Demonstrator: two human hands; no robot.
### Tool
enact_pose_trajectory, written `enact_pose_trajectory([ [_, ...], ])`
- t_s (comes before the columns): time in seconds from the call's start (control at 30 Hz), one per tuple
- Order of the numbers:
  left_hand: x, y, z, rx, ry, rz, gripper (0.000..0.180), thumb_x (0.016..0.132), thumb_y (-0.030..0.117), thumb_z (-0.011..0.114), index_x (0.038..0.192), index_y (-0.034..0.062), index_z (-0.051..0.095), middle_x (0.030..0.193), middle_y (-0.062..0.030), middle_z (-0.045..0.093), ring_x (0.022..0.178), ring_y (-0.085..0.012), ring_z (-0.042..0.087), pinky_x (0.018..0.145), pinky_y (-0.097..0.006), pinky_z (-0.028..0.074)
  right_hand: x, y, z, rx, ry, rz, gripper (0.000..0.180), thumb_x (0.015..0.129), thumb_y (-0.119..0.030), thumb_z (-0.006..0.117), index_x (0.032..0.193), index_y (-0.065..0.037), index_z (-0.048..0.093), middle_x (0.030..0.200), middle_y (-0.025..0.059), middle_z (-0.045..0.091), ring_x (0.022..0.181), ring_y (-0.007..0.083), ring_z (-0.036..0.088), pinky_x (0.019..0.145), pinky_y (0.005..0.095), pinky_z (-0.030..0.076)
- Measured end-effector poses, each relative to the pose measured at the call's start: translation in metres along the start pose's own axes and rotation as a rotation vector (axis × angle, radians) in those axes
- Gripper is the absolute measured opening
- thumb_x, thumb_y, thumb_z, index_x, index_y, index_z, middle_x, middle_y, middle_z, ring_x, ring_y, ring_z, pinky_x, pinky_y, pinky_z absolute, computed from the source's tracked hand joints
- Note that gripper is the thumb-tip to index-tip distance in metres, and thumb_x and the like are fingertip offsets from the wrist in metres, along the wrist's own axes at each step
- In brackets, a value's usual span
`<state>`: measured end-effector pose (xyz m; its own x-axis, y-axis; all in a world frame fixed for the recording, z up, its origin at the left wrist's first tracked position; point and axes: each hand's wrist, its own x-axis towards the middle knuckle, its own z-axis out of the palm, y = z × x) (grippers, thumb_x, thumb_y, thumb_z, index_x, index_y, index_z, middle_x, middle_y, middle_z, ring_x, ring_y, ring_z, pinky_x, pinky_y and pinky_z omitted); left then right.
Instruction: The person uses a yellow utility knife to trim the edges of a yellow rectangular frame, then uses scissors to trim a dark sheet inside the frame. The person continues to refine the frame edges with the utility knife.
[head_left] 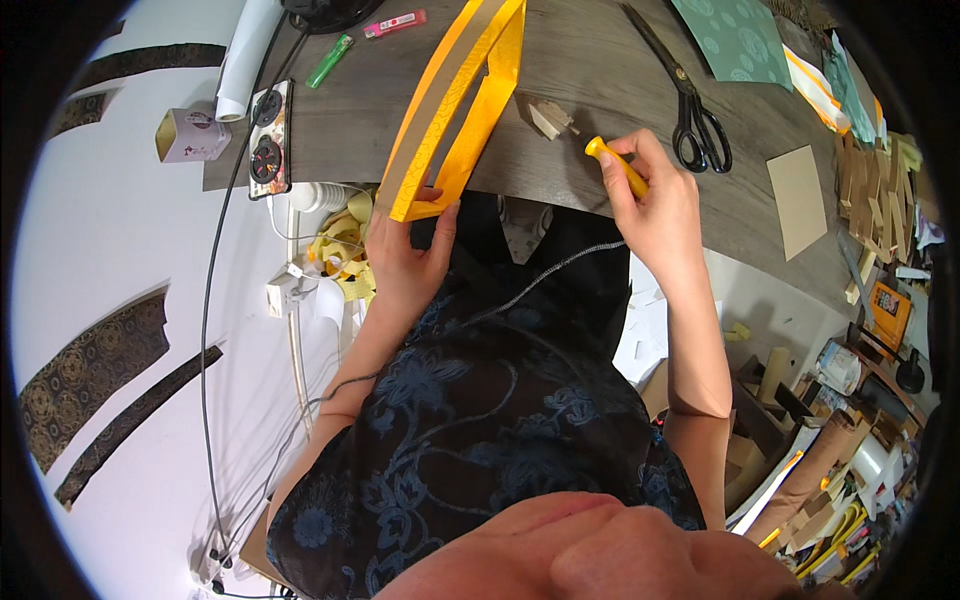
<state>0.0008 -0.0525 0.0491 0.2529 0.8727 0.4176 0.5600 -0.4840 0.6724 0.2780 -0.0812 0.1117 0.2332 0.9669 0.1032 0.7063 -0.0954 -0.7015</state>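
Observation:
My left hand [408, 262] grips the near end of a long yellow box frame [424, 165]. The frame has a grey-brown band along its outer side and an opening through its middle; it is held tilted, its far end reaching the top of the view. In my closed right hand [662, 205] is a small tool with a yellow handle [606, 156], probably an awl or screwdriver. Its thin metal shaft points left towards a few small beige pieces [548, 119] on the table. Between the tool and the frame there is a gap.
Black-handled scissors [690, 120] lie on the grey wooden table [590, 60], right of my right hand. A beige card [797, 203] and green patterned sheet [735, 40] lie beyond. Left are green and pink lighters [330, 61], a power strip [269, 140] and a black cable [208, 330].

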Motion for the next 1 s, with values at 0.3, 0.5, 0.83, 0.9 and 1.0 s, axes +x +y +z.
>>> enact_pose_trajectory([
  [0.3, 0.003, -0.008, 0.008, -0.140, -0.072, -0.102, 0.029, 0.088, 0.004, 0.081, 0.113, 0.0019, 0.067, 0.101, -0.0096, 0.075, 0.101, -0.0288, 0.071, 0.092, -0.040, 0.053, 0.029, -0.017, 0.029, -0.293, -0.026, -0.138, 0.009, 0.100, -0.019, 0.065, 0.103, -0.011, 0.068, 0.064, 0.0164, 0.068, 0.061, 0.0382, 0.070, 0.056, 0.0476, 0.056],
  [0.5, 0.004, -0.016, 0.011, -0.170, -0.144, -0.128, 0.021, 0.086, 0.007, 0.082, 0.104, 0.0059, 0.071, 0.099, -0.0086, 0.074, 0.104, -0.0363, 0.064, 0.095, -0.044, 0.049, 0.032, -0.039, 0.043, -0.476, -0.043, -0.149, 0.016, 0.095, -0.013, 0.064, 0.110, -0.010, 0.070, 0.068, 0.0191, 0.071, 0.067, 0.0381, 0.074, 0.059, 0.0477, 0.059],
  [0.83, 0.009, -0.020, 0.008, -0.202, -0.213, -0.078, 0.023, 0.088, -0.001, 0.080, 0.107, 0.0021, 0.067, 0.098, -0.0052, 0.072, 0.110, -0.0222, 0.066, 0.109, -0.042, 0.045, 0.040, -0.030, 0.044, -0.311, -0.009, -0.207, 0.013, 0.099, -0.022, 0.069, 0.105, -0.011, 0.071, 0.072, 0.0148, 0.071, 0.065, 0.0372, 0.071, 0.058, 0.0449, 0.056],
  [0.9, 0.010, -0.024, 0.007, -0.234, -0.220, -0.090, 0.029, 0.089, -0.001, 0.079, 0.113, 0.0016, 0.063, 0.098, -0.0049, 0.072, 0.110, -0.0210, 0.066, 0.113, -0.044, 0.043, 0.029, -0.025, 0.034, -0.188, 0.027, -0.201, 0.016, 0.100, -0.024, 0.069, 0.106, -0.009, 0.071, 0.070, 0.0137, 0.070, 0.063, 0.0352, 0.071, 0.056, 0.0436, 0.056],
  [1.0, 0.014, -0.026, 0.003, -0.296, -0.260, -0.126, 0.037, 0.090, 0.000, 0.077, 0.121, 0.0015, 0.056, 0.098, -0.0048, 0.072, 0.109, -0.0190, 0.067, 0.119, -0.050, 0.039, 0.007, -0.017, 0.019, -0.059, -0.020, -0.030, 0.012, 0.099, -0.019, 0.071, 0.102, -0.007, 0.074, 0.075, 0.0149, 0.071, 0.063, 0.0338, 0.070, 0.056, 0.0392, 0.053],
])
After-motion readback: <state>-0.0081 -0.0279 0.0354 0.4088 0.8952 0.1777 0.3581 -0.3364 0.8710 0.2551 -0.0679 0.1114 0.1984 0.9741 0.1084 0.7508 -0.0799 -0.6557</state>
